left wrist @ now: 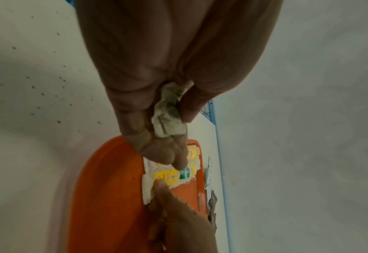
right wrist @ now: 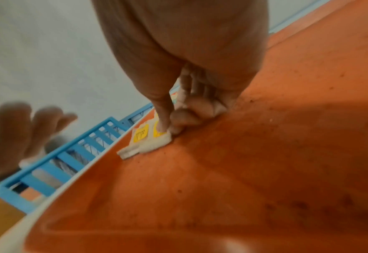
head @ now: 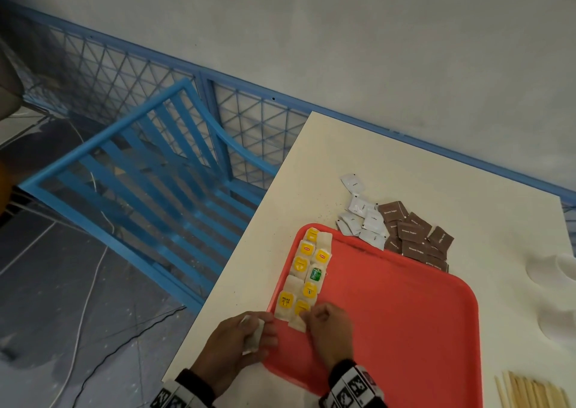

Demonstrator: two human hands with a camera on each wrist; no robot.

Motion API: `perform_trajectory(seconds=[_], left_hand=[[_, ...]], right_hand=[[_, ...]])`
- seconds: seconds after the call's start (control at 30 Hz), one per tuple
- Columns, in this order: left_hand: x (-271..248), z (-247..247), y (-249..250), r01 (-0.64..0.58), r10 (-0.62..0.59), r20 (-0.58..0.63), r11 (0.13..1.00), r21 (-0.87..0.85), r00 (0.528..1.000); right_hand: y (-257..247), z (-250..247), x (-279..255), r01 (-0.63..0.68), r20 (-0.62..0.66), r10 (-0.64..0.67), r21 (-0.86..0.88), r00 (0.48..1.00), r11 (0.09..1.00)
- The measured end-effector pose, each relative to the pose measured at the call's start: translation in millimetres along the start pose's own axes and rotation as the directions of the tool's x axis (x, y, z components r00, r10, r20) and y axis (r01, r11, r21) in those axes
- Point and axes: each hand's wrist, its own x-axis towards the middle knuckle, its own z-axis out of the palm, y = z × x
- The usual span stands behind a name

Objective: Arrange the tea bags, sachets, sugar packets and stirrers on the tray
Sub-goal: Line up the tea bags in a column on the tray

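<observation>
A red tray point(head: 389, 308) lies on the white table. Two columns of tea bags point(head: 307, 272) with yellow tags, one green, run along its left edge. My right hand point(head: 324, 326) pinches the nearest tea bag point(right wrist: 157, 142) of the right column, thumb on its yellow tag. My left hand point(head: 246, 336) hovers over the tray's near left corner and grips spare tea bags point(left wrist: 167, 113) in curled fingers. White sachets point(head: 361, 217) and brown sugar packets point(head: 414, 236) lie heaped beyond the tray's far edge. Wooden stirrers point(head: 530, 390) lie at the near right.
The table's left edge point(head: 237, 252) runs close beside the tray, with a blue slatted chair point(head: 149, 171) and floor cables below it. White cup shapes point(head: 558, 286) sit at the table's right edge. A blue mesh fence runs along the wall.
</observation>
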Motion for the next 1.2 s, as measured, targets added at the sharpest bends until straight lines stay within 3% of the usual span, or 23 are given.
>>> perform_trajectory(seconds=[0.07, 0.17, 0.27, 0.37, 0.43, 0.53, 0.6, 0.73, 0.87, 0.93, 1.1, 1.2], left_hand=[[1.9, 0.7, 2.1, 0.029, -0.027, 0.025, 0.996, -0.089, 0.999], [5.2, 0.4, 4.8, 0.074, -0.063, 0.058, 0.973, -0.218, 0.996], [7.2, 4.2, 6.7, 0.122, -0.094, 0.107, 0.948, -0.293, 0.990], [1.1, 16.1, 12.5, 0.182, -0.112, 0.211, 0.919, -0.349, 0.971], [-3.0, 22.5, 13.9, 0.207, -0.114, 0.263, 0.909, -0.362, 0.958], [-5.1, 26.0, 10.8, 0.231, -0.119, 0.297, 0.897, -0.376, 0.947], [-7.3, 28.8, 7.7, 0.208, -0.126, 0.270, 0.930, -0.303, 0.955], [-7.0, 31.2, -6.3, 0.065, -0.065, 0.057, 0.998, -0.005, 0.996], [-7.7, 31.9, -18.1, 0.116, -0.118, 0.046, 0.992, 0.057, 0.992], [-7.9, 31.8, -21.1, 0.091, -0.092, 0.019, 0.993, 0.078, 0.996], [4.0, 19.9, -25.2, -0.084, 0.123, -0.123, 0.955, 0.283, 0.985], [15.3, 10.7, -25.6, -0.161, 0.271, -0.132, 0.828, 0.538, 0.953]], right_hand=[[-3.8, -1.8, -4.2, 0.006, -0.078, -0.011, -0.058, 0.997, 0.998], [-17.4, -12.1, -19.4, 0.121, -0.126, -0.115, 0.043, 0.985, 0.992], [-41.0, -20.6, -40.8, 0.201, 0.123, -0.223, 0.168, 0.967, 0.965], [-55.1, -25.4, -55.9, 0.159, 0.380, -0.218, 0.181, 0.899, 0.971], [-55.4, -28.5, -58.1, 0.162, 0.429, -0.236, 0.203, 0.872, 0.966], [-50.3, -33.8, -60.5, 0.153, 0.406, -0.246, 0.247, 0.880, 0.957], [-47.0, -39.0, -62.3, 0.134, 0.361, -0.237, 0.288, 0.902, 0.948], [-33.1, -50.0, -63.0, 0.086, 0.326, -0.179, 0.279, 0.928, 0.956], [-21.3, -52.1, -69.8, -0.112, 0.416, -0.027, 0.306, 0.909, 0.945], [-17.5, -50.2, -71.8, -0.144, 0.427, 0.003, 0.299, 0.904, 0.943], [-11.2, -31.8, -61.3, -0.087, 0.330, 0.012, 0.214, 0.944, 0.973], [-0.5, -10.1, -45.0, -0.050, 0.250, 0.020, 0.113, 0.968, 0.992]])
